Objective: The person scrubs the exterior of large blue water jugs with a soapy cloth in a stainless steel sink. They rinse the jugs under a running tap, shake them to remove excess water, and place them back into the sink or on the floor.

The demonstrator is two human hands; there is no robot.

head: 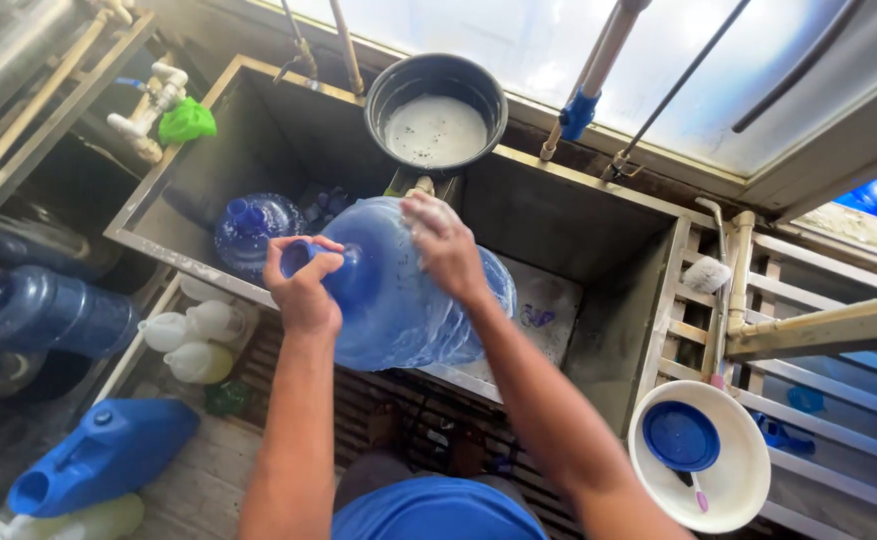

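Blue water jug (pixel 399 300) lies across sink's front edge (pixel 199 270), neck pointing left; left hand (pixel 304 285) clasps the neck, right hand (pixel 444 245) rests flat on its soapy shoulder.

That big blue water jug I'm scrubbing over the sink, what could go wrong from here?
The big blue jug lies tilted on the metal sink's front edge, held only at the neck by the left hand. The right hand looks soapy, so the jug may slip. It could then drop onto the second blue jug in the sink. The black pot of milky liquid sits on the rim just behind and could be knocked over.
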